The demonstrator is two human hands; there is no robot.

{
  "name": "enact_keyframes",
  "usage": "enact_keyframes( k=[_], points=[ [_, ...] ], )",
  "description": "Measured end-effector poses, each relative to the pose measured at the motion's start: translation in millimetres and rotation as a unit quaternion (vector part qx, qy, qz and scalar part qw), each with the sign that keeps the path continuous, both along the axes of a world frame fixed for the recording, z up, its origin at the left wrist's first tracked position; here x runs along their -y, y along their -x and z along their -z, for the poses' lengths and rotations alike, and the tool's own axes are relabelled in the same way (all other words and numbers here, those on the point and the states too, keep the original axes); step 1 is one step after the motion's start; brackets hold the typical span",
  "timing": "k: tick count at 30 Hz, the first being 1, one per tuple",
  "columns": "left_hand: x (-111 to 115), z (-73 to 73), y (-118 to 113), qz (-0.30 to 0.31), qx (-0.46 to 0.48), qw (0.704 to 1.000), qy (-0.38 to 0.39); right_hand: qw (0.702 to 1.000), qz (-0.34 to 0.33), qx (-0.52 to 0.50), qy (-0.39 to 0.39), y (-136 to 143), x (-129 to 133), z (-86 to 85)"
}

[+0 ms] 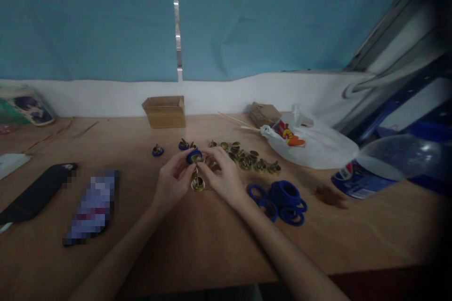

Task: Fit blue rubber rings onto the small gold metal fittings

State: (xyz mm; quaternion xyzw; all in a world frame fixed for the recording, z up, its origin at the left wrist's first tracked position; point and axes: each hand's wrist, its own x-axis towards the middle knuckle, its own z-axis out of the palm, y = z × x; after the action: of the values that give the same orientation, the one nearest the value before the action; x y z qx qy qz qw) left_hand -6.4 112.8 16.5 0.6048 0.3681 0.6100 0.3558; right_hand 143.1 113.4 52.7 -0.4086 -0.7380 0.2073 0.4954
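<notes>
Left hand (174, 174) and right hand (223, 171): fingers of both pinch a blue-ringed brass fitting (194, 156) near mid-view. Relative to it: one brass piece (198, 184) at 6 o'clock, clustered brass fittings (253, 156) at 3, piled blue rings (285, 192) at 4, box (165, 115) at 11, all on the tabletop (212, 244) except the 6 o'clock piece, support undetermined.

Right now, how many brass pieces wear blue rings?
3: one piece in the hands, another just beyond, a third farther left. The hands may hide others.

Forearms (277, 240), left grip (172, 178), right grip (222, 172) (all bare)
</notes>
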Motion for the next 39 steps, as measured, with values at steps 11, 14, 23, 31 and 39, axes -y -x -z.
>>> enact_keyframes(
  k=[11, 14, 23, 31, 39],
  points=[
    [-5, -9.8, 4, 0.095, 0.087, 0.989, 0.067, 0.999, 0.01, 0.011, -0.041, 1, 1, 3.5],
    [-6, -9.6, 6, 0.105, 0.089, 0.988, 0.074, 0.999, 0.016, 0.011, -0.05, 2, 2, 5.4],
    [-9, -8.8, 10, 0.11, 0.068, 0.989, 0.073, 0.998, 0.026, 0.011, -0.057, 3, 3, 8.6],
    [-8, -11.1, 10, 0.097, 0.054, 0.989, 0.095, 0.999, 0.02, -0.008, -0.025, 4, 2, 6.3],
    [-11, -6.0, 13, 0.101, 0.043, 0.99, 0.089, 0.999, -0.005, -0.01, 0.034, -2, -4, 3.6]
  ],
)
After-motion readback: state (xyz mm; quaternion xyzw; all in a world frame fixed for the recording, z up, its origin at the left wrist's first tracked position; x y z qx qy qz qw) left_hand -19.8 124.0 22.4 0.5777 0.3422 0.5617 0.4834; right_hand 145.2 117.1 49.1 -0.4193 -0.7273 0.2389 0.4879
